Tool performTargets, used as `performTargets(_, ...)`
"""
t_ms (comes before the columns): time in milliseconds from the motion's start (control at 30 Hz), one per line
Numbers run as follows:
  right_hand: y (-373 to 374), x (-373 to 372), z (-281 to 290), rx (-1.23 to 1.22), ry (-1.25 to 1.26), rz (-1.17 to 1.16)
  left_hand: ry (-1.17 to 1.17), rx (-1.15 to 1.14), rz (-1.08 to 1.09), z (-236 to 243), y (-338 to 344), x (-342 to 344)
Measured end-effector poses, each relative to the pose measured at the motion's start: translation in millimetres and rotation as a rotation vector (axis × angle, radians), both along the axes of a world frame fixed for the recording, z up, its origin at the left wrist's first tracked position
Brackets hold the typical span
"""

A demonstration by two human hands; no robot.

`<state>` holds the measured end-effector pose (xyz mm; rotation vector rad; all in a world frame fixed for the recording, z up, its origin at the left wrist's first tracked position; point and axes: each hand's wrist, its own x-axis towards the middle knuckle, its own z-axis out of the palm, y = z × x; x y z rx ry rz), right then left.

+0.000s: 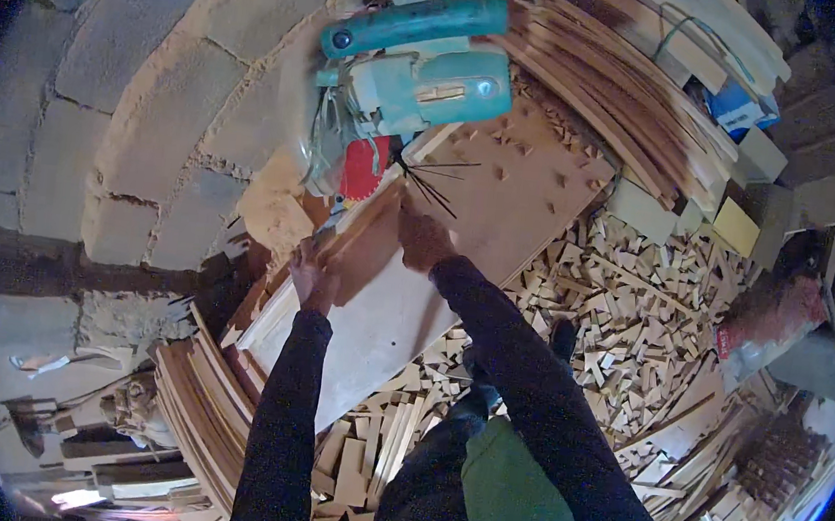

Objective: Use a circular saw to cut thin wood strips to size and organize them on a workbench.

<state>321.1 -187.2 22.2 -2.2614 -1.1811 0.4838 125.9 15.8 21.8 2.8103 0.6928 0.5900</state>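
Indeed, one saw (409,91) stood over one strip (374,214)

Your two hands were near the single red blade (364,167). The strip lay on the table (353,355), your left hand (313,283) at its near end, your right hand (426,243) just beside it; I could not tell whether either pinched it. One red bag (778,325) bore pale lettering. Offcuts (632,331) were too many to count.

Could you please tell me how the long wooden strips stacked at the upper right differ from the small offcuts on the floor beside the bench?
The long wooden strips are slender and stretched out, while the small offcuts are short and chunky. The strips lie alongside one another in a stack; the offcuts are heaped at many angles. Many strips look reddish brown, whereas the offcuts are mostly pale tan. Both look like cut wood.
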Motion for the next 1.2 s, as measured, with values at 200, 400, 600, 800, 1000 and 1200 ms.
performTargets(200,4,-1,-9,0.125,-0.125,-0.077,0.045,-0.048,-0.005,8,-3,2)
performTargets(400,1,6,-15,0.301,0.029,-0.105,0.016,0.284,0.034,1,-10,-7)
performTargets(600,14,24,-40,0.777,-0.158,-0.211,-0.111,0.411,0.163,-18,-43,-43)
performTargets(800,38,56,-86,0.669,-0.158,-0.249,-0.665,-0.627,0.587,-3,-50,-110)
performTargets(1000,63,87,-139,0.553,-0.1,-0.182,-0.881,-0.549,0.7,-8,-26,-182)
performTargets(1200,49,109,-130,0.357,-0.48,0.011,-0.825,-0.65,0.628,-46,14,-245)
